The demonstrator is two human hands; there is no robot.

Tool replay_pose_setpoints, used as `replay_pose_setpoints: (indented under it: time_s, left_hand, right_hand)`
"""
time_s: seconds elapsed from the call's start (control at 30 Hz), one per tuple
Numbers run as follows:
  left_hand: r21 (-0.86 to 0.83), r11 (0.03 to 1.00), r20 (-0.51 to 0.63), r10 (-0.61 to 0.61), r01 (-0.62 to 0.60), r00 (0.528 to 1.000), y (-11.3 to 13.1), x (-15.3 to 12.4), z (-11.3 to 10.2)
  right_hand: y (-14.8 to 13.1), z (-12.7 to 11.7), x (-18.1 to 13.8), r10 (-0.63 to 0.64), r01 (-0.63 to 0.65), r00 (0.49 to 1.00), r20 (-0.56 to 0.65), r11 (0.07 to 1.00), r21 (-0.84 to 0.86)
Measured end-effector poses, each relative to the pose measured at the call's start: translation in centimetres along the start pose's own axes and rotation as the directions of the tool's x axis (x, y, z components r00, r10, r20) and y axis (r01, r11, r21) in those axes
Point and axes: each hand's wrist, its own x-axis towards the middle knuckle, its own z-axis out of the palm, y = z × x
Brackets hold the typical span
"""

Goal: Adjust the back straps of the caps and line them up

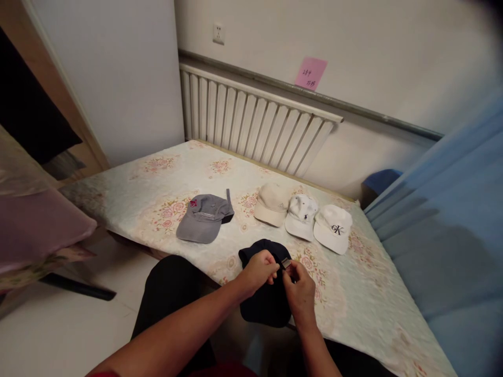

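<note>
A dark navy baseball cap (265, 306) lies at the front edge of the bed, in front of my knees, its brim toward me. My right hand (302, 290) pinches the small metal buckle (286, 263) of the cap's back strap between thumb and fingers. Just left of the buckle, my left hand (260, 270) is closed over the cap with its fingertips pinched together. Whatever is between those fingertips is too small to make out.
A grey cap (202, 220) sits to the left on the flowered bedspread (212, 188). Farther right stand a beige cap (271, 204), a white cap with a small logo (302, 215) and a white CK cap (333, 229). Behind are a radiator (255, 118) and blue curtain (444, 209).
</note>
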Motion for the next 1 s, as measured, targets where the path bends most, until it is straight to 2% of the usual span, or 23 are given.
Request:
replay_pose_setpoints:
  time_s: [0.17, 0.47, 1.0]
  left_hand:
    - [-0.118, 0.993, 0.039, -0.002, 0.006, 0.999, 0.1, -0.1, 0.0]
    - [-0.189, 0.981, 0.078, -0.034, 0.048, 0.996, -0.8, 0.4, 0.1]
    - [-0.283, 0.937, 0.135, -0.174, 0.206, 0.975, -0.6, 0.7, 0.1]
  right_hand:
    - [-0.2, 0.0, 0.0, 0.042, -0.042, 0.999, -0.021, 0.999, 0.013]
    - [-0.2, -0.1, 0.0, 0.084, -0.083, 0.996, -0.012, 0.996, 0.029]
    - [-0.1, 0.0, -0.1, 0.026, -0.025, 1.0, -0.011, 0.999, 0.031]
